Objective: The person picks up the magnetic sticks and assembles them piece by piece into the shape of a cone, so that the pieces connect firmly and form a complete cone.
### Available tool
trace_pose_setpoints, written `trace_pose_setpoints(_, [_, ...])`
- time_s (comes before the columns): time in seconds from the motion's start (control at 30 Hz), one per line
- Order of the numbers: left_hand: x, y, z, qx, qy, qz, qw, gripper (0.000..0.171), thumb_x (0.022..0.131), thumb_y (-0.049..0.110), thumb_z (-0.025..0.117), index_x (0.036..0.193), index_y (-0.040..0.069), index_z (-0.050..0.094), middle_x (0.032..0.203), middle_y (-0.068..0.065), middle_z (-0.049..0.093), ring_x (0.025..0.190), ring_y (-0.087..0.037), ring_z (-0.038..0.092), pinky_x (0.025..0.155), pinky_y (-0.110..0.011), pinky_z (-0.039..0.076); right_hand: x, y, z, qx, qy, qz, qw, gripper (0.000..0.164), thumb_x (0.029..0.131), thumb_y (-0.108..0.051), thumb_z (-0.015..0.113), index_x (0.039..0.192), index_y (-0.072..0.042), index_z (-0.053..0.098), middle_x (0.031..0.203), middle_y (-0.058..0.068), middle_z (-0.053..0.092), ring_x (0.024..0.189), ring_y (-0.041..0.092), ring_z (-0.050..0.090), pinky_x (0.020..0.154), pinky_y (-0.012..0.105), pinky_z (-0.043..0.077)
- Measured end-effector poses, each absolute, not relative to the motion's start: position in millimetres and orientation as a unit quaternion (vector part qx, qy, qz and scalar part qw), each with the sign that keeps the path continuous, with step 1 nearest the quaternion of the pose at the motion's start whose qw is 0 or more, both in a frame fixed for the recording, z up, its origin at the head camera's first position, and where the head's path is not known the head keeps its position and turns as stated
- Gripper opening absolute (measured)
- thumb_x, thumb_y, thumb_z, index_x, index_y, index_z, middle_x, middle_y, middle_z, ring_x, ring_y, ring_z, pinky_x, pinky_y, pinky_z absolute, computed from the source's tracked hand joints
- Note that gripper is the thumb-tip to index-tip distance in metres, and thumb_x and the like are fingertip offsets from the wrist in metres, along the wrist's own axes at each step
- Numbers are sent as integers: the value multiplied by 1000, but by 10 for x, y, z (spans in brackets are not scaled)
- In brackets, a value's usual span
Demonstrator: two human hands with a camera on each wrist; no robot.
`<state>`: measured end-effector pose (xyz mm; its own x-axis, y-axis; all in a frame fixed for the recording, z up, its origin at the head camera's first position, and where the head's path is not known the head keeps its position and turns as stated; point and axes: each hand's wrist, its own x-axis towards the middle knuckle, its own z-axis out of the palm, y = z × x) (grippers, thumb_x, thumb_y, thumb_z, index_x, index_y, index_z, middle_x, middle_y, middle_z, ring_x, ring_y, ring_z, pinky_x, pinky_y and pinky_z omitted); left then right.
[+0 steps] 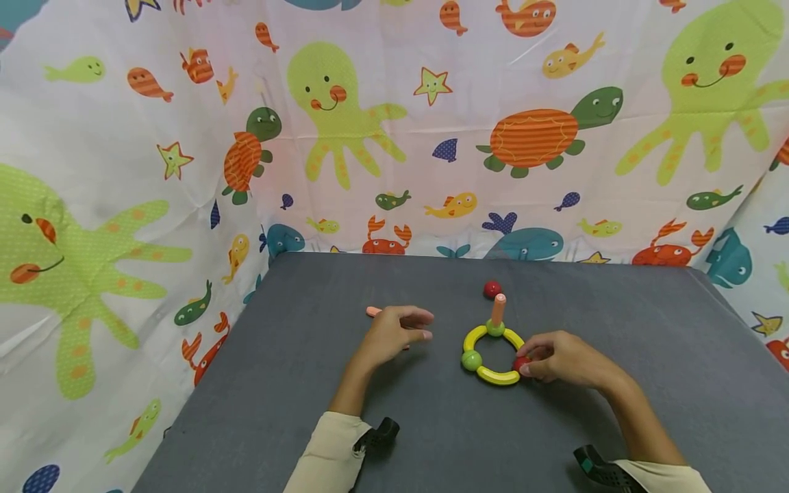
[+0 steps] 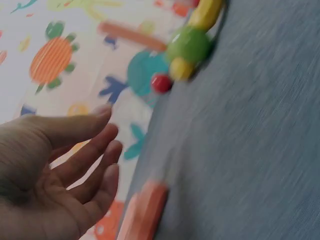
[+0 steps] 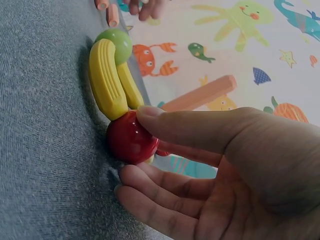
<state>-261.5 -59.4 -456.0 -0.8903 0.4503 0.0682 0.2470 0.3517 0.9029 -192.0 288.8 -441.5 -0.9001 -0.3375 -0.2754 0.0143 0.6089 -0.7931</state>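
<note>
On the grey cloth lies a ring of yellow curved pieces (image 1: 498, 377) joined by green balls (image 1: 471, 360) and a red ball (image 3: 131, 137). An orange-pink stick (image 1: 498, 309) stands upright from the far green ball. My right hand (image 1: 564, 359) pinches the ring's red ball between thumb and fingers at the right side. My left hand (image 1: 394, 335) hovers left of the ring, fingers relaxed and slightly bent, holding nothing. Below and beside it lie loose orange-pink sticks (image 2: 145, 212), partly hidden by the hand in the head view.
A loose red ball (image 1: 492, 289) sits behind the ring, near the upright stick. The grey tabletop (image 1: 296, 383) meets a curtain (image 1: 382, 137) printed with sea animals at its back and left. The left wrist view is blurred.
</note>
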Motion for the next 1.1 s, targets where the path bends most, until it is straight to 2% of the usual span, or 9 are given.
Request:
trace_pose_setpoints(0.1, [-2657, -763, -4542, 210, 802, 544, 130, 34, 95, 9, 81, 128, 2, 74, 127, -16, 74, 107, -23, 74, 86, -41, 64, -1913, 2901, -4411, -82, 875, -432, 202, 32, 96, -22, 79, 120, -3, 74, 96, 8, 71, 87, 25, 67, 78, 37, 62])
trace_pose_setpoints(0.17, [-2684, -857, -4541, 208, 800, 545, 142, 34, 93, 6, 81, 126, -1, 74, 127, -20, 73, 106, -25, 75, 91, -42, 62, -1910, 2906, -4412, -78, 875, -433, 202, 32, 96, -22, 79, 120, -3, 74, 97, 8, 71, 87, 25, 67, 79, 38, 63])
trace_pose_setpoints(0.33, [-2734, -1004, -4536, 207, 840, 485, 130, 36, 88, 12, 88, 122, 1, 78, 124, -10, 76, 109, -21, 74, 100, -42, 58, -1917, 2910, -4431, -73, 877, -432, 195, 30, 95, -23, 80, 118, -4, 75, 96, 8, 72, 86, 26, 67, 78, 38, 63])
trace_pose_setpoints(0.6, [-2747, -1108, -4521, 159, 893, 401, 130, 28, 85, 1, 87, 112, 9, 83, 119, -3, 77, 111, -22, 68, 95, -41, 55, -1935, 2909, -4452, -69, 881, -431, 184, 30, 95, -24, 80, 117, -5, 76, 93, 7, 72, 84, 24, 67, 75, 36, 62])
trace_pose_setpoints(0.77, [-2716, -1143, -4517, 130, 910, 368, 138, 32, 84, -6, 85, 113, 8, 82, 120, -8, 75, 103, -26, 63, 89, -41, 56, -1936, 2914, -4438, -62, 881, -431, 184, 31, 96, -24, 80, 119, -3, 74, 94, 7, 73, 85, 24, 67, 76, 37, 62])
trace_pose_setpoints(0.93, [-2725, -1161, -4540, 108, 916, 356, 147, 31, 87, -9, 80, 114, 6, 81, 122, -13, 74, 94, -26, 62, 83, -38, 55, -1940, 2925, -4432, -60, 883, -426, 186, 34, 97, -26, 80, 121, -2, 74, 95, 7, 73, 85, 24, 67, 77, 37, 63])
trace_pose_setpoints(1.1, [-2739, -1157, -4561, 110, 917, 358, 138, 27, 91, -6, 78, 115, 8, 81, 123, -11, 73, 99, -26, 61, 87, -39, 54, -1949, 2931, -4429, -61, 884, -423, 190, 35, 96, -25, 80, 121, -2, 73, 96, 7, 72, 85, 23, 68, 76, 37, 63])
